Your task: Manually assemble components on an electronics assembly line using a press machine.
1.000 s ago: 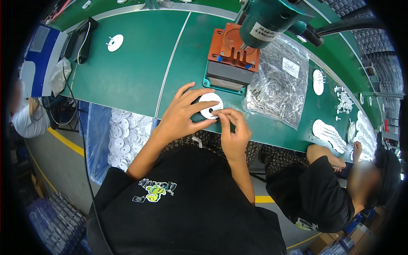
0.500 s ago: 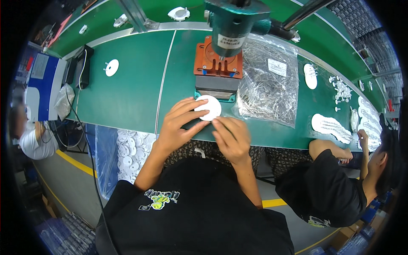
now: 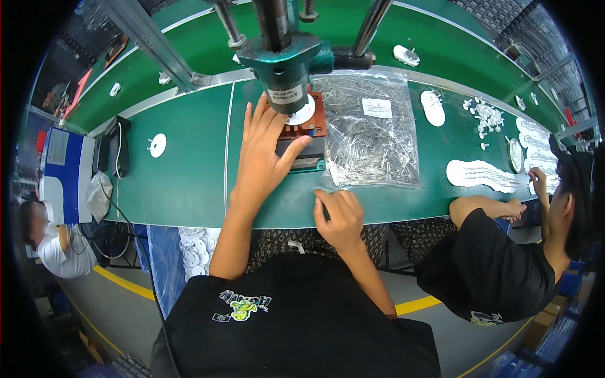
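Note:
A white round disc (image 3: 305, 112) lies on the orange fixture (image 3: 317, 126) under the green press head (image 3: 285, 85), which covers part of it. My left hand (image 3: 263, 146) reaches to the disc's left side with fingers stretched and spread; its thumb lies over the dark block (image 3: 309, 148) below the fixture. Whether the fingertips touch the disc is hidden behind the press head. Above the table's near edge, my right hand (image 3: 342, 219) is loosely curled, thumb and forefinger apart, with nothing visible in it.
Right of the press lies a clear bag of metal pins (image 3: 372, 138). Stacked white discs (image 3: 480, 176) and small white parts (image 3: 486, 118) are farther right, near a co-worker's hand (image 3: 537, 181). One disc with pins (image 3: 157, 145) sits left. More discs (image 3: 196, 251) are below the table edge.
The white disc has gone from between my hands onto the orange fixture. My left hand has moved forward with it; my right hand has come off the disc and stays near the table edge.

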Available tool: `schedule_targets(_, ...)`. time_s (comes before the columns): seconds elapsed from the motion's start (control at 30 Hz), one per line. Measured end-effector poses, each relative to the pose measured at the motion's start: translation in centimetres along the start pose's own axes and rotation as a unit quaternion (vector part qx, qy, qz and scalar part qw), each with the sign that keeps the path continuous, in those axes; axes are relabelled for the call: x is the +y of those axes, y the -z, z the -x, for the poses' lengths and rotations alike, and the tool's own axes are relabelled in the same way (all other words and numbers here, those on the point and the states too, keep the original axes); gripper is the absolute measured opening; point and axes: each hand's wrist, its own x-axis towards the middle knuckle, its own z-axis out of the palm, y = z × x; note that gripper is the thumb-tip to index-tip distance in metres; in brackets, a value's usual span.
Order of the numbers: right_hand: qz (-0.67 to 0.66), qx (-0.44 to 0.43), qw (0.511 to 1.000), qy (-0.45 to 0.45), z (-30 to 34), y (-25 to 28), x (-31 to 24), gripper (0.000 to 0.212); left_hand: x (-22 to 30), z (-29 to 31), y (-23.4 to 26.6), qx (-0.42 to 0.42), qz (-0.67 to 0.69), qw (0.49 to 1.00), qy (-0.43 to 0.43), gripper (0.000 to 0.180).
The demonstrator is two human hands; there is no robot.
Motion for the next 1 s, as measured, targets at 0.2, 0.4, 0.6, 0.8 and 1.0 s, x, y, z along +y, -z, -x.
schedule_targets(0.2, -0.007, -0.005, 1.000, 0.008, -0.2, 0.2, 0.3, 0.013, 0.4, 1.1, 1.0, -0.049, -0.020, 0.999, 0.004, 0.051)
schedule_targets(0.4, -0.042, -0.032, 0.999, 0.000, -0.8, 0.2, 0.2, 0.010, 0.0, -0.7, 0.3, -0.024, -0.081, 0.996, -0.026, 0.050)
schedule_targets(0.6, -0.074, 0.104, 0.987, 0.093, -8.4, 4.3, -1.9, 0.024, -0.4, -1.0, 0.2, -0.017, -0.048, 0.998, -0.022, 0.059)
schedule_targets(0.8, -0.218, 0.357, 0.893, 0.167, -26.0, 11.1, -9.1, 0.029, -2.0, -1.3, -0.7, -0.024, 0.173, 0.984, 0.033, 0.072)
schedule_targets(1.0, -0.137, 0.206, 0.963, 0.104, -30.6, 12.2, -8.9, 0.026, -2.3, -0.7, -1.1, -0.020, 0.102, 0.994, -0.046, 0.086)
